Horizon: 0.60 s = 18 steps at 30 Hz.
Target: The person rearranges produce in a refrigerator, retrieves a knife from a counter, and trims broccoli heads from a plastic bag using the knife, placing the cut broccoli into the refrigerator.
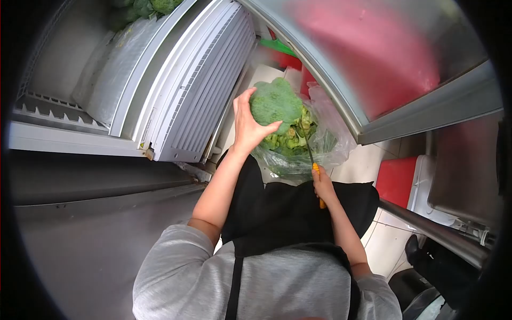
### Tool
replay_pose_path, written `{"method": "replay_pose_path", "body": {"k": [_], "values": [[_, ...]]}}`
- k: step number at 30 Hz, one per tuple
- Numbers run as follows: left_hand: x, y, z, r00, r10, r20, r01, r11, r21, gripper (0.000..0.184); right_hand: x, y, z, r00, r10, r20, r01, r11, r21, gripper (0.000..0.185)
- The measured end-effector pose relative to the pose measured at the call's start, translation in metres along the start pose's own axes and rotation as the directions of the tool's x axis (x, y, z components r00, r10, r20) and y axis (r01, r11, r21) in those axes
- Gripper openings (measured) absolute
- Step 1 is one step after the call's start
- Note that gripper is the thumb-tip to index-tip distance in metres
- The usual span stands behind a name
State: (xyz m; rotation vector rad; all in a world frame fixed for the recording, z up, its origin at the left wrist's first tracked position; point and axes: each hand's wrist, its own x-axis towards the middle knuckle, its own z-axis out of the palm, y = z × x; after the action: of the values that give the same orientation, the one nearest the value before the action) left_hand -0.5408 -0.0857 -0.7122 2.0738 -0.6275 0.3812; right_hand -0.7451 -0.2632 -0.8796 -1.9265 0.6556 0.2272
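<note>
resting far left: green heads and a plastic sheet in the open white cabinet
left hand: gripping the side of the broccoli, thumb and fingers spread around it
broccoli: held up in the middle, over the near-left part of the floor bag
floor bag: clear plastic, opened out around green pieces
knife: blade pointing far, over the pieces; contact unclear
right hand: closed around the yellow handle
right: red-and-white box on floor tiles
</note>
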Motion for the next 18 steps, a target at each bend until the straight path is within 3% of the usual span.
{"method": "replay_pose_path", "body": {"k": [2, 4, 5, 7, 8, 10, 11, 14, 15, 17, 18], "values": [[0.0, 0.009, -0.003, 0.998, 0.06, -0.027, -0.06, 0.998, 0.004, 0.088, 0.005, 0.008, 0.005, 0.996, -0.085, -0.018, 0.083, 0.99, -0.11, 0.042], [0.001, 0.012, -0.005, 0.987, 0.148, -0.056, -0.148, 0.989, 0.013, 0.089, 0.001, -0.021, -0.003, 0.995, 0.085, 0.05, -0.077, 0.986, -0.149, 0.047], [0.001, 0.013, -0.006, 0.987, 0.148, -0.057, -0.147, 0.989, 0.016, 0.089, 0.001, -0.029, -0.005, 0.995, 0.084, 0.053, -0.075, 0.986, -0.149, 0.047], [0.005, 0.015, -0.01, 0.984, 0.171, -0.049, -0.169, 0.985, 0.025, 0.09, 0.007, -0.044, -0.008, 0.997, 0.068, 0.031, -0.052, 0.927, -0.371, 0.047], [0.007, 0.017, -0.014, 0.985, 0.163, -0.053, -0.162, 0.987, 0.007, 0.089, 0.015, -0.04, -0.004, 0.999, 0.04, 0.038, -0.023, 0.927, -0.373, 0.047], [0.02, 0.019, -0.022, 0.983, 0.153, -0.099, -0.157, 0.987, -0.035, 0.086, 0.036, -0.026, 0.005, 0.974, -0.206, -0.096, 0.126, 0.841, -0.526, 0.05], [0.033, 0.019, -0.034, 0.976, 0.173, -0.13, -0.175, 0.985, -0.005, 0.086, 0.046, -0.028, 0.006, 0.964, -0.25, -0.087, 0.169, 0.835, -0.523, 0.05], [0.081, 0.026, -0.075, 0.962, 0.083, -0.259, -0.091, 0.996, -0.019, 0.084, 0.067, -0.025, 0.007, 0.98, -0.196, -0.048, 0.121, 0.76, -0.638, 0.054], [0.1, 0.032, -0.096, 0.928, 0.096, -0.36, -0.09, 0.995, 0.032, 0.082, 0.072, -0.02, 0.01, 0.985, -0.168, -0.05, 0.091, 0.735, -0.672, 0.054], [0.145, 0.032, -0.147, 0.807, 0.344, -0.48, -0.179, 0.917, 0.356, 0.077, 0.078, -0.014, 0.013, 0.989, -0.136, -0.057, 0.057, 0.708, -0.704, 0.054], [0.165, 0.03, -0.17, 0.762, 0.351, -0.544, -0.075, 0.883, 0.464, 0.072, 0.079, -0.013, 0.014, 0.989, -0.138, -0.061, 0.055, 0.705, -0.707, 0.054]]}}
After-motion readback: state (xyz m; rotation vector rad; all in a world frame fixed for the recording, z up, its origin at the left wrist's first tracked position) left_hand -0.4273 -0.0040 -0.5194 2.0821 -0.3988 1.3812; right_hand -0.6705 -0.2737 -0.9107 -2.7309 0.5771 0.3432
